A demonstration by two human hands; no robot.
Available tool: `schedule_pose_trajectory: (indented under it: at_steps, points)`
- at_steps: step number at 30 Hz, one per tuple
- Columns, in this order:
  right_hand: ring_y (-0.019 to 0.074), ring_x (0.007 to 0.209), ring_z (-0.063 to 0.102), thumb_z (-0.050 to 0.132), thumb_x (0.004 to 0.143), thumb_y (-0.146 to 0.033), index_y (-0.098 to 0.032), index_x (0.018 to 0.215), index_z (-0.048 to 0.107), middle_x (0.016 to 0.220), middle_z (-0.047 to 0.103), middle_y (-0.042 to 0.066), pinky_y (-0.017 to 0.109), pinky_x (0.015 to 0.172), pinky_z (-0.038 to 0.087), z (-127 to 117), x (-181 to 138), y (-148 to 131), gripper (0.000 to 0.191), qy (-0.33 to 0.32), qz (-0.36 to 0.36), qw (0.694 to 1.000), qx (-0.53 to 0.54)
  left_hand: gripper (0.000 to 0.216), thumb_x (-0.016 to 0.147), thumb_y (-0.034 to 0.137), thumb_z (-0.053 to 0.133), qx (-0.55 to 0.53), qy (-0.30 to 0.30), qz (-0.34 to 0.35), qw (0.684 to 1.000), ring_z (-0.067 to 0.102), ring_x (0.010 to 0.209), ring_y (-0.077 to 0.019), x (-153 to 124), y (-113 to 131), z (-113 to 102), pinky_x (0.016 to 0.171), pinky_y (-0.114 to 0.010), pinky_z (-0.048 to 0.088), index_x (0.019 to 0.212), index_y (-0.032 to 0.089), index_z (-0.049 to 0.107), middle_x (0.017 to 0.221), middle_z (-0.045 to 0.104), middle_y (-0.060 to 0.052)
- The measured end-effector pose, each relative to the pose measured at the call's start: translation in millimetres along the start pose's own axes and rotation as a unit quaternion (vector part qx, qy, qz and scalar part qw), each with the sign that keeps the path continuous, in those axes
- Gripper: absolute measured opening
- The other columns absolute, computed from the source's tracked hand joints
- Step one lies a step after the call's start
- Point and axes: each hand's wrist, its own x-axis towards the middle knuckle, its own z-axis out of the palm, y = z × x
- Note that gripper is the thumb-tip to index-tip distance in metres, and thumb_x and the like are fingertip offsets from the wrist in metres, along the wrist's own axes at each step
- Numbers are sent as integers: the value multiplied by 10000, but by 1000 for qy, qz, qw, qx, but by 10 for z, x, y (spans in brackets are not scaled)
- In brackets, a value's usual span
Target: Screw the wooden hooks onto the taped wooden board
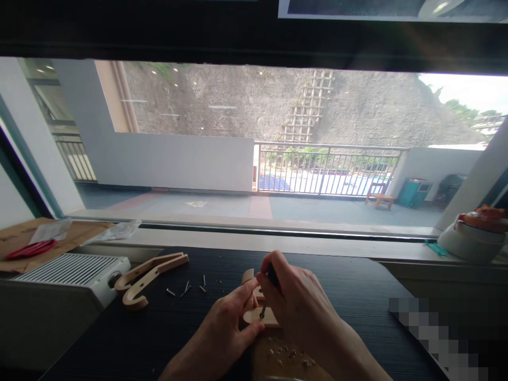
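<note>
My right hand (291,301) is closed round a small dark-handled screwdriver (271,286), its tip pointing down onto a light wooden piece (262,316) on the black table (357,296). My left hand (226,330) pinches the same wooden piece from the left, thumb and forefinger pressed on its edge. Another curved part of the piece (248,275) shows behind the fingers. In front of my hands lies a wooden board (286,357) with several small screws on it.
Two curved wooden hooks (148,278) lie at the left of the table, with several loose screws (186,288) beside them. A white slatted appliance (73,272), red scissors (29,248) on cardboard, and a white pot (474,238) on the window sill stand around.
</note>
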Motion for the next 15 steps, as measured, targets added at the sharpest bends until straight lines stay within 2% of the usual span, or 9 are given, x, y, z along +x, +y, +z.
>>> schedule_pose_trajectory:
  at_steps: [6, 10, 15]
  points:
    - [126, 537, 457, 383, 882, -295, -240, 861, 437, 607, 555, -45, 239, 541, 237, -5, 35, 21, 80, -3, 11, 1000, 1, 571, 727, 110, 595, 9, -5, -5, 1000, 586, 977, -166, 5, -22, -8, 881, -230, 439, 1266, 241, 459, 1110, 629, -16]
    - [126, 546, 474, 370, 887, -290, -240, 863, 432, 617, 567, -47, 240, 543, 234, 7, 53, -11, 83, -6, 10, 1000, 10, 615, 714, 107, 599, 15, 1, -7, 1000, 572, 1020, -185, 8, -64, -7, 913, -248, 428, 1292, 242, 441, 1181, 605, -29]
    - [130, 535, 465, 373, 883, -296, -237, 843, 430, 599, 556, -45, 242, 533, 230, 1, 44, -35, 91, -13, 20, 1000, 3, 641, 713, 107, 590, 21, -7, -5, 1000, 574, 1023, -190, -2, -106, -1, 859, -228, 462, 1318, 228, 416, 1239, 574, -46]
